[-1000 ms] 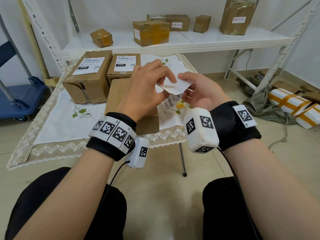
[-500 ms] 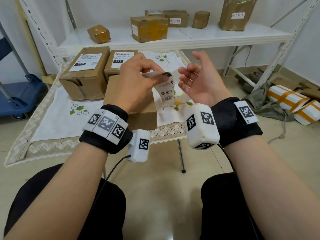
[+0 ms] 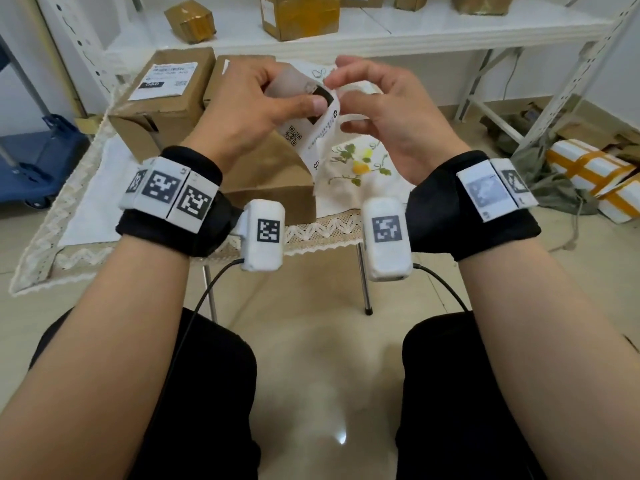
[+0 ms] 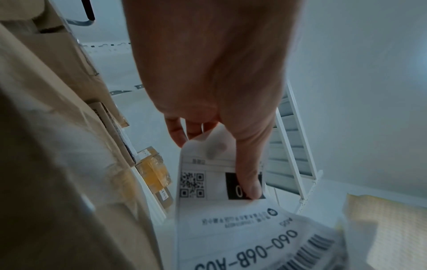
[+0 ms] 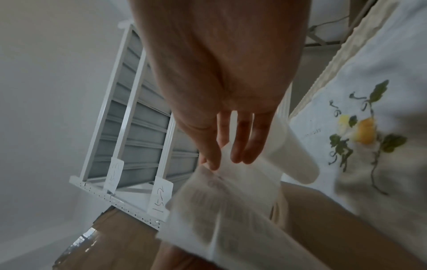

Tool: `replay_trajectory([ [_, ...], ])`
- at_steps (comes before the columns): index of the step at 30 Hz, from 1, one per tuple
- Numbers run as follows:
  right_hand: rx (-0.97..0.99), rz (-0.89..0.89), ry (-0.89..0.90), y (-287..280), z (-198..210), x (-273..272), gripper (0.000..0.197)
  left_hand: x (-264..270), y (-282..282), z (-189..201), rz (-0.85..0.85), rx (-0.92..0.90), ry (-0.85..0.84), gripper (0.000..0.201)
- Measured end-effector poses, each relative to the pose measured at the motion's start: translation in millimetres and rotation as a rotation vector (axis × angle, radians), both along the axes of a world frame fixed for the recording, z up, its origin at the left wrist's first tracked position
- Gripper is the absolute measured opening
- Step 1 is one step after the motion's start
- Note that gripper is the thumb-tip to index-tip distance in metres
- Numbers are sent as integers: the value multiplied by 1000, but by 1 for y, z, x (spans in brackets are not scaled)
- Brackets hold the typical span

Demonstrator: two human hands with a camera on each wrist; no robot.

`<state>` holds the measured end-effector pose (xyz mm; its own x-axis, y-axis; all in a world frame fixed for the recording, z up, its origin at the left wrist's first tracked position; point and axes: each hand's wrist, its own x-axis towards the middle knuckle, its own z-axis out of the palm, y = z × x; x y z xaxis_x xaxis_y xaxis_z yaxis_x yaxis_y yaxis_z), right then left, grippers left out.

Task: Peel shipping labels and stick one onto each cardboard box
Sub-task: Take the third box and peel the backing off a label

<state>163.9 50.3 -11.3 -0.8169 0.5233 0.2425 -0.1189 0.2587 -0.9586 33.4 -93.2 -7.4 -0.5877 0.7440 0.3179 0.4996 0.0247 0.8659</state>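
Two-handed, held the shipping label [image 3: 309, 135] in the air above the plain cardboard box [image 3: 273, 183] at the near edge of the surface [image 3: 86, 216]. Pinched its top with the left hand [image 3: 249, 109], thumb pressed on the black block, fingers [image 4: 177, 135] curled behind. Had the right hand [image 3: 391, 126] at the sheet's far edge, fingers [image 5: 240, 146] loosely curled and touching paper; could not tell whether truly gripping, perhaps on the liner. Judged the sheet light, limp, prone to curl and sticky once bared: best taken by the corners, adhesive kept off skin, then smoothed flat onto the box top. Noted two labelled boxes [image 3: 166, 88] behind.
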Motion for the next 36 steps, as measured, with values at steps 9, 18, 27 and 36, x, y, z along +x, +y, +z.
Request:
replay_trajectory([
  [9, 6, 56, 24, -5, 1, 4, 6, 4, -4, -2, -70, 33, -21, 10],
  [18, 40, 52, -22, -8, 0, 4, 9, 3, -7, -3, -93, 36, -43, 22],
  [27, 28, 56, 32, -9, -4, 1, 8, 0, -14, -1, -81, 54, -33, 10],
  [36, 45, -25, 10, -8, -2, 0, 14, 5, -13, 0, -103, 125, -57, 9],
])
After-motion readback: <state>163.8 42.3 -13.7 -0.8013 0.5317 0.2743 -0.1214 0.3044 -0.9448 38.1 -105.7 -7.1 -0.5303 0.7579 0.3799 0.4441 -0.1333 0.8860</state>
